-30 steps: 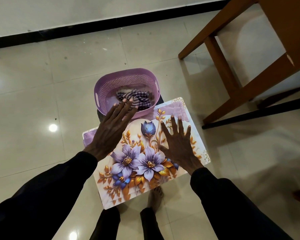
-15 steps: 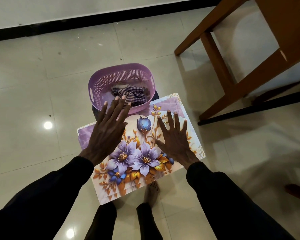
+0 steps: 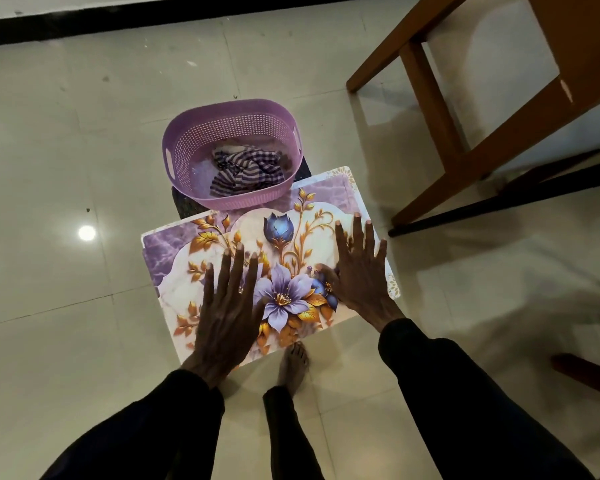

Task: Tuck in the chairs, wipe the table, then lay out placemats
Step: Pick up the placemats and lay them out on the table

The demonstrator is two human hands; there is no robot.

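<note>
the floral placemat [image 3: 291, 258] lies on a small dark stool [image 3: 184, 202] whose top it hides almost wholly, with its near and side edges reaching out past the support over the tiled floor [image 3: 66, 133]. that overhang is the risk, as i judge it: weight put near an unsupported edge could tip or bend the mat, and a careless lift could let it slide off. its far edge sits against the purple basket [image 3: 232, 133], which holds a striped cloth [image 3: 246, 168], so a push forward could shove the basket off the stool too.

the left hand [image 3: 229, 306] lies flat on the near left part of the mat, grip fully released, fingers straight and slightly fanned. the right hand [image 3: 361, 271] rests palm down near the right edge, fingers spread wide, thumb toward the flowers. neither clasps anything; both only press on the surface. a wooden desk leg [image 3: 430, 91] stands well apart to the right.
</note>
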